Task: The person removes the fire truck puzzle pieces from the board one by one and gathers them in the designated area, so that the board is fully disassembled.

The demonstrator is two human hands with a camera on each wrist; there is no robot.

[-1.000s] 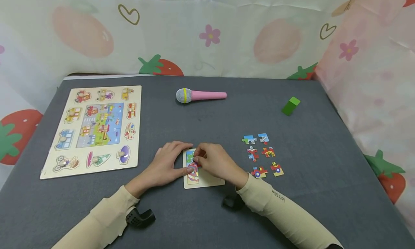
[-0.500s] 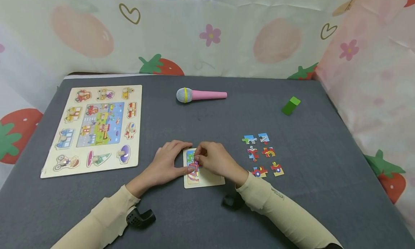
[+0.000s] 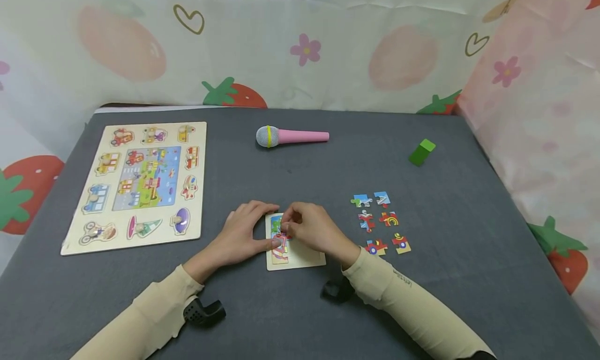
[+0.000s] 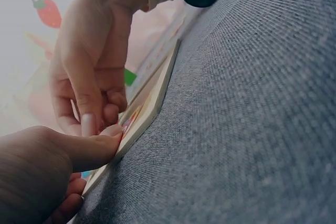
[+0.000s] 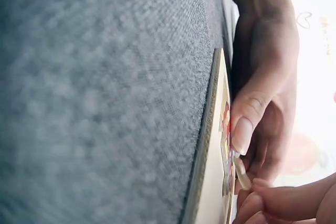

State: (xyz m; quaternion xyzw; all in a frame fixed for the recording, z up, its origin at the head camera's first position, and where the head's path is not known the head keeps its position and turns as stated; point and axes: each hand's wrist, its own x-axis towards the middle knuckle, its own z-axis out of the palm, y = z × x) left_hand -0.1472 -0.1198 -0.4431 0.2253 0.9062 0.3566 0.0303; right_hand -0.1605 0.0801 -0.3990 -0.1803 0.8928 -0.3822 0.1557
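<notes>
A small wooden puzzle board lies in front of the person, with bright picture pieces laid along its left side. The left hand rests at the board's left edge, fingers reaching past the top corner and thumb pressing on the pieces. Over the middle of the board, the right hand pinches a small jigsaw piece, mostly hidden by the fingers in the head view. In the right wrist view that piece stands tilted at the board's surface, close to the left thumb.
Several loose jigsaw pieces lie in two columns right of the board. A large wooden vehicle puzzle lies at left. Further back are a pink toy microphone and a green block. Grey cloth covers the table.
</notes>
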